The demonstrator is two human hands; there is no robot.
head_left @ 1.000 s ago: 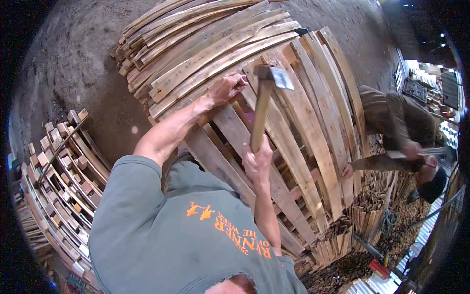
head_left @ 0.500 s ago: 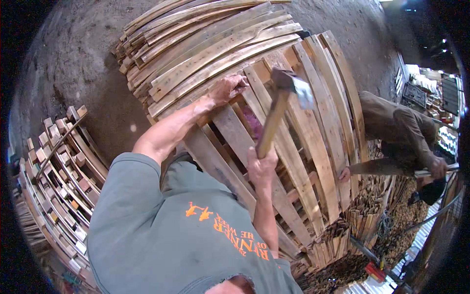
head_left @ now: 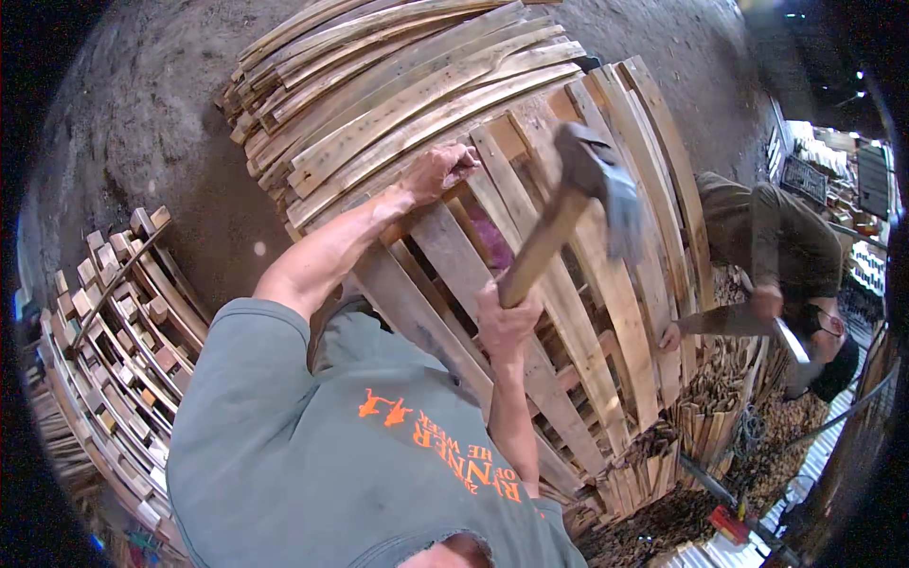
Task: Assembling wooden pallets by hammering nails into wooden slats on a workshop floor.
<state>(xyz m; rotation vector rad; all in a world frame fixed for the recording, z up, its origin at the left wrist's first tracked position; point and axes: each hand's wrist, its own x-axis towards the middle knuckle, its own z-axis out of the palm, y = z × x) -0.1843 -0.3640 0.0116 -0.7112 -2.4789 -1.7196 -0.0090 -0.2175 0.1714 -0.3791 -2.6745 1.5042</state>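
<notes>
Plainly, the far edge of the pallet [head_left: 620,322] is hemmed in by a stack of loose boards [head_left: 407,95] lying along it, while bare ground [head_left: 161,123] opens out past the stack's left end. Narrow gaps run between the slats, with open air above them around the raised hammer [head_left: 549,241].

The left hand [head_left: 440,172] rests at that far edge, by the upper end of a slat [head_left: 502,194]; its fingers are curled in, and I cannot tell whether they pinch anything. The right hand [head_left: 508,322] is wrapped around the lower handle of the hammer, over the pallet's middle, the blurred hammer head tilted up to the right and apart from the wood.

Toward the pallet's right edge, a co-worker's hand [head_left: 670,336] touches the slats; the co-worker's other hand [head_left: 767,303] grips a pale tool [head_left: 792,343]. Beneath the slats shows a purple patch [head_left: 494,243]. Short wood pieces [head_left: 639,483] crowd the near right corner, and piled timber [head_left: 123,312] stands on the person's left.
</notes>
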